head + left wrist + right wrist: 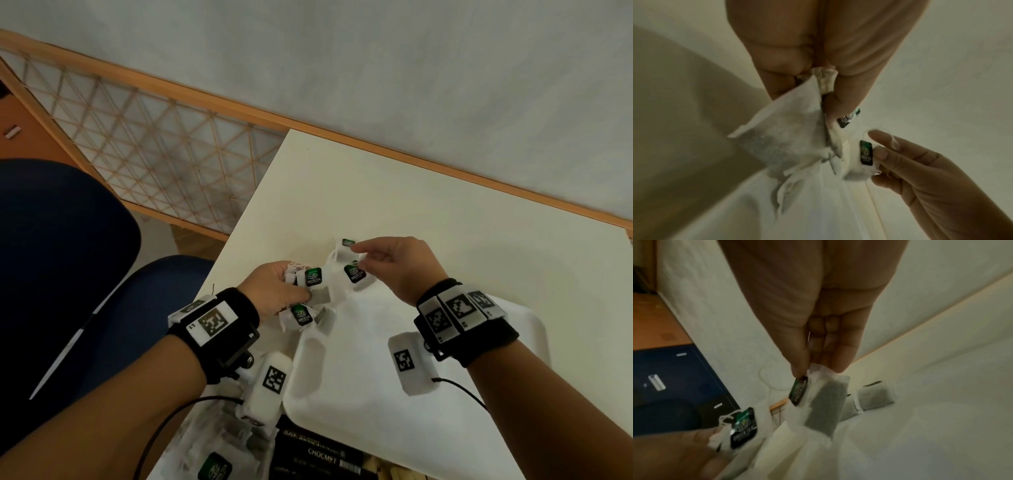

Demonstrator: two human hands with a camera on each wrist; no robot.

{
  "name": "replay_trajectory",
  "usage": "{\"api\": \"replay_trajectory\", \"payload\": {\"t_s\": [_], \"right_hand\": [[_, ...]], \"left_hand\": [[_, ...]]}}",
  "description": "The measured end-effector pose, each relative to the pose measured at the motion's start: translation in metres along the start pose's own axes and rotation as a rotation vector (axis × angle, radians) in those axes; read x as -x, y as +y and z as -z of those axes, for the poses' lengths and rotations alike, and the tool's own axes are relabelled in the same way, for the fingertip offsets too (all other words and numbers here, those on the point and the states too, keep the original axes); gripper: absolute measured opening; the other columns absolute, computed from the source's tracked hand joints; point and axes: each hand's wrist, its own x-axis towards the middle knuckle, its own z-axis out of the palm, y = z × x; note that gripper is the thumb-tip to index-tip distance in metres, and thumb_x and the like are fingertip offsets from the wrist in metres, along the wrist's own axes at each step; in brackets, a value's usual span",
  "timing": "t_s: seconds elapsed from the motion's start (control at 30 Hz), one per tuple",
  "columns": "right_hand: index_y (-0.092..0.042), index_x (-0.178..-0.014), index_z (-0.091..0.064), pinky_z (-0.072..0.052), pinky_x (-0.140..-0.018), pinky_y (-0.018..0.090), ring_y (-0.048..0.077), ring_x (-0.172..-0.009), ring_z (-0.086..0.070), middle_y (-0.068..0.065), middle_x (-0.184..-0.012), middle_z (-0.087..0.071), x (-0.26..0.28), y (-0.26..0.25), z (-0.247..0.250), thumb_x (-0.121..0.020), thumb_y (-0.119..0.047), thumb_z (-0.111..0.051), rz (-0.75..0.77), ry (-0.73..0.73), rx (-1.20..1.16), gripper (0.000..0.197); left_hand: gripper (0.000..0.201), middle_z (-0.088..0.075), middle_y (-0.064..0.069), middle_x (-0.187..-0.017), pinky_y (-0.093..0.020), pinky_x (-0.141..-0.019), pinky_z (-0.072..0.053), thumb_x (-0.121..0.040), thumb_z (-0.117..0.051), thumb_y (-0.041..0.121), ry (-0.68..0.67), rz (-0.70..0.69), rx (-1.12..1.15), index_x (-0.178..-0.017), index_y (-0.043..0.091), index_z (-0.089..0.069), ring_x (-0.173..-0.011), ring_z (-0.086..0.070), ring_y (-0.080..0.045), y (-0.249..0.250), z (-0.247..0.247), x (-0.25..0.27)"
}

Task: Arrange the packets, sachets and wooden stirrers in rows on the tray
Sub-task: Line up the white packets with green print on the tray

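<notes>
My left hand (pixel 301 289) grips a bunch of white green-tea sachets (pixel 310 277) with green-black tags, just left of the white tray's (pixel 359 394) far corner. In the left wrist view its fingers (pixel 846 91) pinch the bundle (pixel 789 129) at the top. My right hand (pixel 359 262) pinches one sachet (pixel 354 274) from that bunch by its top edge; the right wrist view shows this sachet (pixel 826 404) hanging with its tag (pixel 798 391). Another sachet (pixel 347 244) lies just beyond, and two lie flat on the tray (pixel 875 397).
Black CHOCMET packets (pixel 322 454) and wooden stirrers (pixel 394 474) lie at the near edge of the cream table (pixel 411 205). More tea sachets (pixel 215 459) are piled at the lower left. A blue chair (pixel 68 240) stands left of the table.
</notes>
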Motion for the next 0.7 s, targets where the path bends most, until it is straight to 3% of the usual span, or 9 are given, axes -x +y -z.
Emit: {"api": "replay_trajectory", "payload": {"t_s": [0.07, 0.13, 0.23, 0.4, 0.5, 0.63, 0.7], "right_hand": [[-0.027, -0.112, -0.07, -0.044, -0.078, 0.013, 0.003, -0.087, -0.06, -0.008, -0.09, -0.07, -0.001, 0.002, 0.0, -0.089, -0.015, -0.058, 0.005, -0.036, 0.095, 0.028], [-0.029, -0.112, -0.069, -0.044, -0.073, 0.013, 0.005, -0.083, -0.057, -0.011, -0.091, -0.063, -0.004, 0.005, -0.001, -0.091, -0.014, -0.053, -0.005, -0.022, 0.13, 0.031], [-0.033, -0.103, -0.07, -0.044, -0.064, 0.013, 0.01, -0.075, -0.059, -0.015, -0.082, -0.059, -0.01, 0.01, -0.006, -0.088, -0.009, -0.053, -0.03, 0.034, 0.027, 0.033], [-0.031, -0.091, -0.07, -0.056, -0.074, 0.033, 0.014, -0.066, -0.058, -0.004, -0.076, -0.059, -0.022, 0.012, -0.022, -0.086, -0.001, -0.057, -0.101, 0.02, -0.311, 0.033], [-0.03, -0.094, -0.069, -0.058, -0.079, 0.037, 0.012, -0.065, -0.06, -0.004, -0.075, -0.063, -0.031, 0.016, -0.026, -0.086, -0.003, -0.058, -0.119, 0.033, -0.298, 0.03], [-0.033, -0.092, -0.066, -0.056, -0.082, 0.046, 0.019, -0.07, -0.061, 0.003, -0.079, -0.069, -0.044, 0.023, -0.029, -0.084, -0.005, -0.059, -0.149, 0.084, -0.284, 0.03], [-0.03, -0.096, -0.066, -0.057, -0.08, 0.043, 0.021, -0.073, -0.063, 0.004, -0.083, -0.07, -0.049, 0.026, -0.031, -0.085, -0.006, -0.06, -0.167, 0.111, -0.277, 0.028]], "left_hand": [[0.031, -0.067, -0.022, -0.102, -0.053, -0.092, -0.05, -0.068, -0.07, -0.004, 0.007, -0.007, -0.012, -0.095, 0.009, -0.068, -0.09, -0.063, -0.03, 0.0, 0.002, 0.0], [0.027, -0.066, -0.02, -0.099, -0.053, -0.091, -0.05, -0.076, -0.065, -0.01, 0.006, -0.023, -0.022, -0.095, 0.01, -0.067, -0.089, -0.062, -0.03, 0.0, 0.004, 0.0], [0.029, -0.065, -0.015, -0.093, -0.047, -0.086, -0.052, -0.08, -0.061, -0.013, 0.015, -0.031, 0.003, -0.091, 0.013, -0.065, -0.086, -0.061, -0.028, -0.003, 0.006, -0.003], [0.028, -0.066, -0.014, -0.091, -0.043, -0.082, -0.053, -0.079, -0.062, -0.013, 0.018, -0.048, 0.035, -0.092, 0.011, -0.066, -0.084, -0.063, -0.027, -0.002, 0.011, -0.002], [0.028, -0.067, -0.014, -0.09, -0.042, -0.081, -0.054, -0.079, -0.062, -0.014, 0.015, -0.048, 0.03, -0.093, 0.01, -0.066, -0.083, -0.063, -0.027, -0.001, 0.009, -0.003], [0.029, -0.066, -0.016, -0.094, -0.044, -0.083, -0.053, -0.078, -0.063, -0.015, 0.021, -0.042, 0.029, -0.095, 0.01, -0.065, -0.085, -0.062, -0.027, 0.0, 0.008, -0.005], [0.03, -0.066, -0.015, -0.091, -0.042, -0.08, -0.053, -0.078, -0.063, -0.015, 0.021, -0.038, 0.043, -0.093, 0.01, -0.065, -0.082, -0.062, -0.027, 0.0, 0.008, -0.007]]}}
